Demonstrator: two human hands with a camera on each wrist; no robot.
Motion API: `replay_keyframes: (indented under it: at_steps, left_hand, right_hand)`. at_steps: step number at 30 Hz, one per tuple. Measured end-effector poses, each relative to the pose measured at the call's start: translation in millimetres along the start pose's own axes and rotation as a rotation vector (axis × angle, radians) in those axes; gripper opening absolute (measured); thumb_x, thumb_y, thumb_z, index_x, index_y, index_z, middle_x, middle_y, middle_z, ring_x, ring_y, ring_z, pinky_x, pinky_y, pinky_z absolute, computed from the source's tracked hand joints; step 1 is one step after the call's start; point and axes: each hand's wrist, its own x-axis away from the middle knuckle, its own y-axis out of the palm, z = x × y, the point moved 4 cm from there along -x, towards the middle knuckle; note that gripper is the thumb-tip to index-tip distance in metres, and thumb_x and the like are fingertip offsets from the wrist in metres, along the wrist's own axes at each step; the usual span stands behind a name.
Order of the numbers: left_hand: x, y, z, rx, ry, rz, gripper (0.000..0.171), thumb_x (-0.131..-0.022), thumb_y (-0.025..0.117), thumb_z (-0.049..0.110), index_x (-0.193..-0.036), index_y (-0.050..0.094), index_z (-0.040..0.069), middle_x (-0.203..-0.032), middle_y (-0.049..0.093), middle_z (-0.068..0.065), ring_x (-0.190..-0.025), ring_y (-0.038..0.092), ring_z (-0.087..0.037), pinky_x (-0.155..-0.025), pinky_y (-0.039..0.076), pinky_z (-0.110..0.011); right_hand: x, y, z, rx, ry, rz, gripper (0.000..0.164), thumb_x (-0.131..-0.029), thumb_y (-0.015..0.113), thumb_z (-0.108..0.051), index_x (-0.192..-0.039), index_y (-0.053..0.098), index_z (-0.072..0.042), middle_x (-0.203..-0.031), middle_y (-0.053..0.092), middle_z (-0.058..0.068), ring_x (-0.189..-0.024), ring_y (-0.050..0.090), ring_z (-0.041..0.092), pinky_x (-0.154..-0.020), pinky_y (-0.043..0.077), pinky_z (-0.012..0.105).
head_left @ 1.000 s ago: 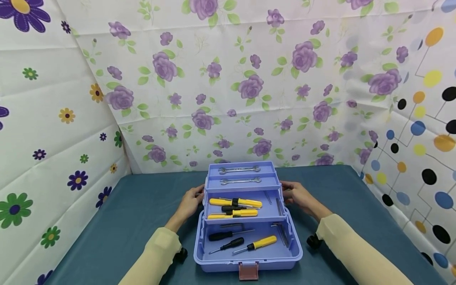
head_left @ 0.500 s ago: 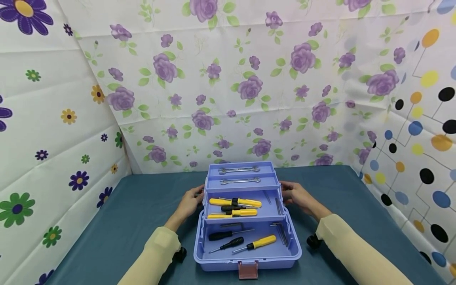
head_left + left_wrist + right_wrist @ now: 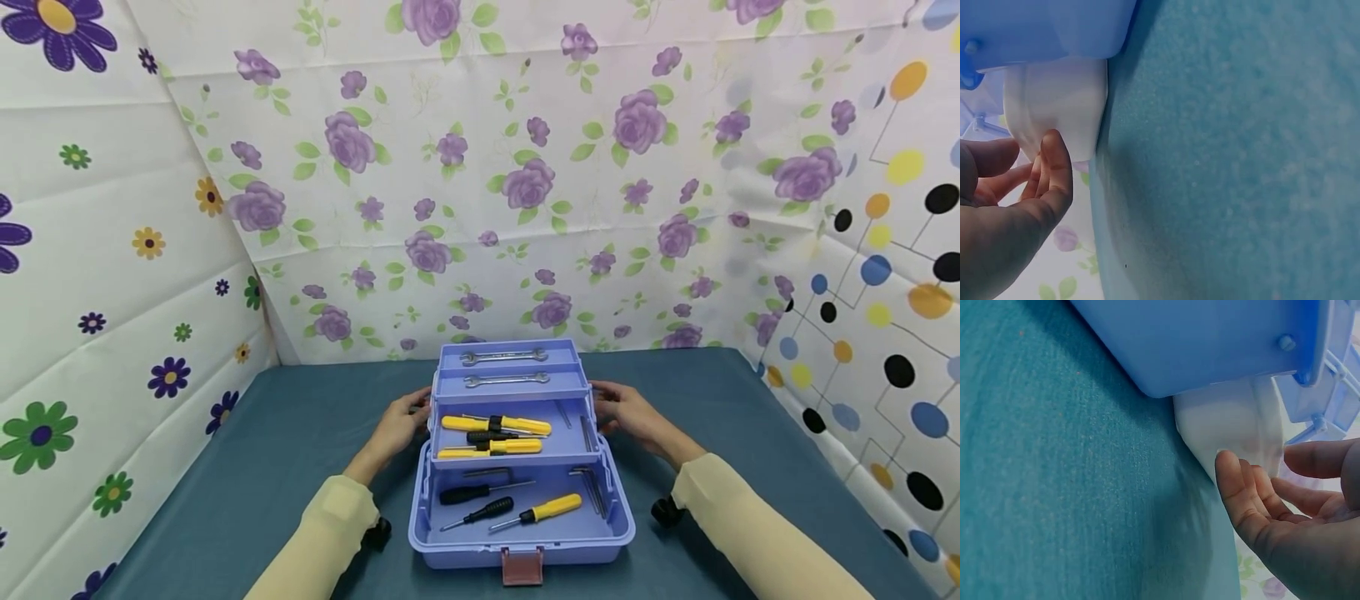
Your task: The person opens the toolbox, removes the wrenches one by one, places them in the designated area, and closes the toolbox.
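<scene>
A lilac-blue toolbox stands open, its tiers stepped up toward the back. Its whitish lid hangs back behind the box, low near the cloth. My left hand holds the lid's left edge between thumb and fingers. On the other side, my right hand holds the lid's right edge the same way. From the head view the lid and most fingertips are hidden behind the tiers. Wrenches lie in the top tier, yellow screwdrivers in the middle one. Several screwdrivers and hex keys lie in the bottom.
A dark teal cloth covers the table under the box. Flower-printed sheets hang behind and at the left, and a dotted sheet hangs at the right. A brownish latch hangs down at the box's front.
The head view shifts very slightly. Both hands stay at the lid's edges, and the toolbox and tools keep their places.
</scene>
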Motion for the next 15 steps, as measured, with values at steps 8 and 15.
replay_keyframes:
  at_steps: [8,15]
  left_hand:
    - [0.8,-4.0,-0.9,0.004,0.018,0.042,0.048,-0.109,0.051,0.006,-0.154,0.044,-0.005,-0.128,0.057,-0.024,-0.097,0.067,-0.026,-0.083,0.061,-0.044]
    - [1.0,-7.9,4.5,-0.008,0.065,0.097,0.047,-0.108,0.053,0.009,-0.153,0.047,-0.003,-0.129,0.056,-0.024,-0.1,0.065,-0.039,-0.085,0.059,-0.052]
  right_hand:
    - [13,-5,-4,0.013,-0.001,0.007,0.046,-0.11,0.051,-0.018,-0.15,0.04,0.004,-0.119,0.06,0.018,-0.096,0.067,0.026,-0.08,0.061,0.045]
    - [25,-6,-7,0.002,0.015,-0.007,0.042,-0.112,0.049,-0.023,-0.144,0.044,0.004,-0.124,0.06,0.02,-0.103,0.067,0.029,-0.086,0.061,0.046]
